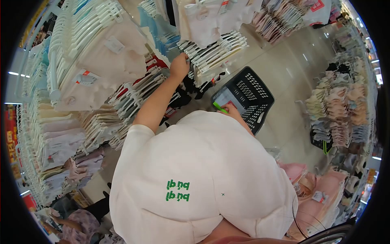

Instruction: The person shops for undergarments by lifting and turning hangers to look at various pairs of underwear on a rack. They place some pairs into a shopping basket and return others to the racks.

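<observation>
My left hand (179,66) reaches forward to a rack of hangers. Its fingers are curled at the end of a row of white hangers (217,53) with pale garments; what they hold, if anything, is hidden. Lower and to the right, my right hand (231,110) is closed around the green handle (219,107) of a black shopping basket (260,90). The basket hangs tilted beside my body, and a pale package with a bit of red (230,97) lies inside it.
Pale garments on hangers (122,53) fill the left side, with stacked hanging rows (61,138) below. More racks (339,103) stand at the right beyond the tiled floor (284,67). Pink garments (321,189) hang lower right. A person (81,223) is at lower left.
</observation>
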{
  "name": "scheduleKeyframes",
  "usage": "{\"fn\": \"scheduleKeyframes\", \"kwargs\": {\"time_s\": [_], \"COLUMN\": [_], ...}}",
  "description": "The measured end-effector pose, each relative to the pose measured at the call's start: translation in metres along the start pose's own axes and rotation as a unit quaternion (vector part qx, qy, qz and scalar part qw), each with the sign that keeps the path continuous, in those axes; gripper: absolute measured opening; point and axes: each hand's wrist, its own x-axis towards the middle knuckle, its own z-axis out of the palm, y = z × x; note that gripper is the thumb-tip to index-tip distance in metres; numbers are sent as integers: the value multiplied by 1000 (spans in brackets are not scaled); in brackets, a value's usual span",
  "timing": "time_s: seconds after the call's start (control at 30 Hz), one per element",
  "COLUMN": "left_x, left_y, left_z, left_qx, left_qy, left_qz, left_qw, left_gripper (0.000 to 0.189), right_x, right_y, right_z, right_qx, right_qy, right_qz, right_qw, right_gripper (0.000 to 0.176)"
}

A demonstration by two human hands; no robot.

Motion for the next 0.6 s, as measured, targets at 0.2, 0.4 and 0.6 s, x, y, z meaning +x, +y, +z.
{"fn": "scheduleKeyframes", "kwargs": {"time_s": [0.2, 0.4, 0.6], "left_x": [10, 9, 1], "left_y": [-16, -17, -8], "left_z": [6, 2, 13], "left_qx": [-20, 10, -20], "left_qy": [-18, -56, -136], "left_qz": [-3, -41, -44], "left_qw": [1000, 998, 990], "left_gripper": [19, 20, 24], "right_x": [2, 12, 14], "right_y": [0, 17, 42], "right_z": [-7, 2, 9], "right_qx": [10, 9, 88], "right_qy": [-26, -62, -63], "right_qz": [-23, 25, 47], "right_qw": [999, 998, 993], "right_gripper": [51, 46, 43]}}
